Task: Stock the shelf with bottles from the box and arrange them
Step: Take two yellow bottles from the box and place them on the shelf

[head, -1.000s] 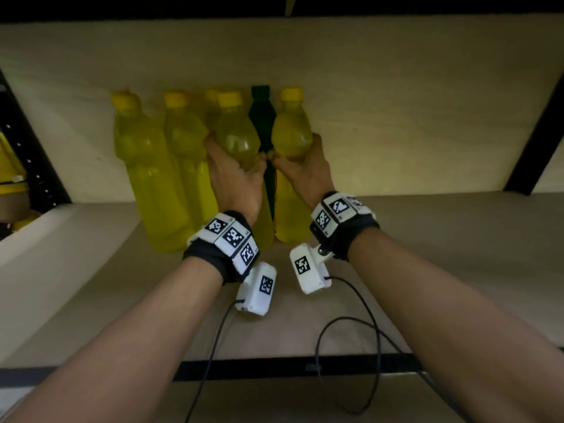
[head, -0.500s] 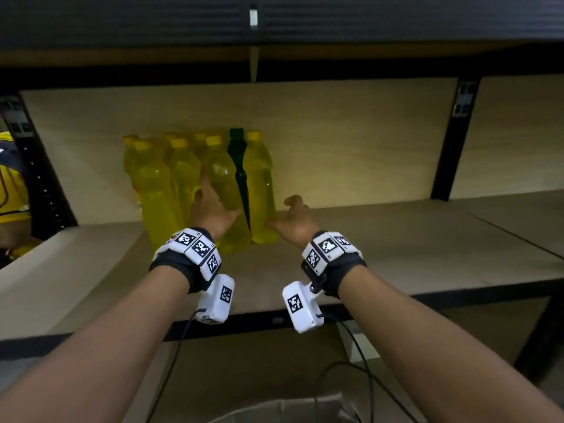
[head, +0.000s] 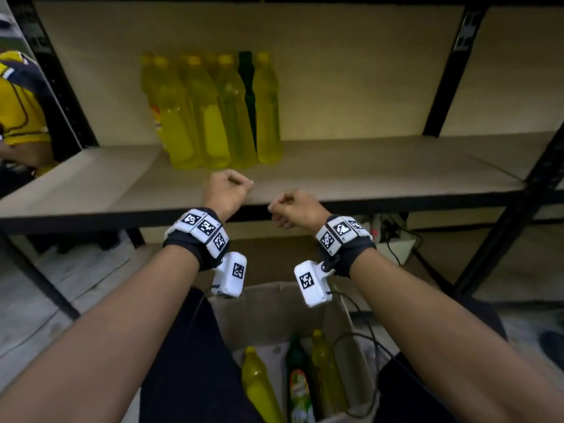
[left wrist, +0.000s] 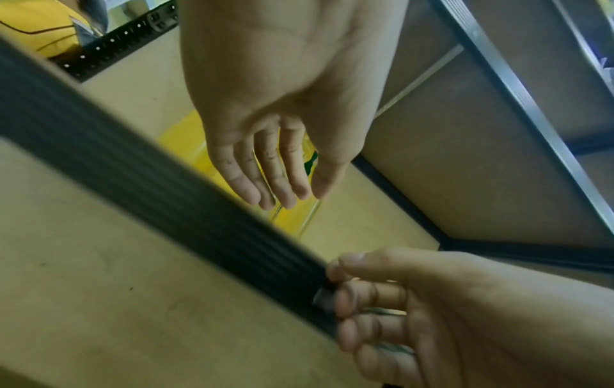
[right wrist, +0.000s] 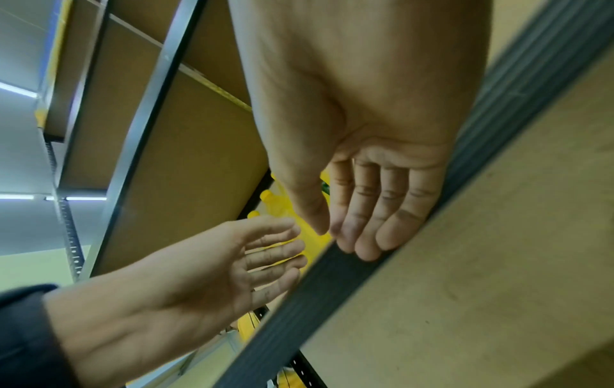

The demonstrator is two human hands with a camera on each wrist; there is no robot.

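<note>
Several yellow bottles (head: 213, 117) and one dark green bottle (head: 246, 87) stand in a tight group at the back left of the shelf board (head: 366, 172). My left hand (head: 232, 184) hovers over the shelf's front edge, fingers loosely curled and empty; the left wrist view shows its fingers (left wrist: 282, 178) hanging relaxed. My right hand (head: 283, 206) is beside it at the black front rail, also empty, with relaxed fingers (right wrist: 365, 223). Below, the cardboard box (head: 274, 312) holds two yellow bottles (head: 259, 389) and a green one (head: 297, 386).
A person in a yellow shirt (head: 18, 111) is behind the left upright. Black shelf posts (head: 445, 71) divide the bays on the right. A power strip with cables (head: 393, 236) lies under the shelf. Wrist-camera cables (head: 360, 340) hang over the box.
Both hands let go of the bottles on the shelf and drew back to its front edge. The view has dropped, so the box below now shows.
</note>
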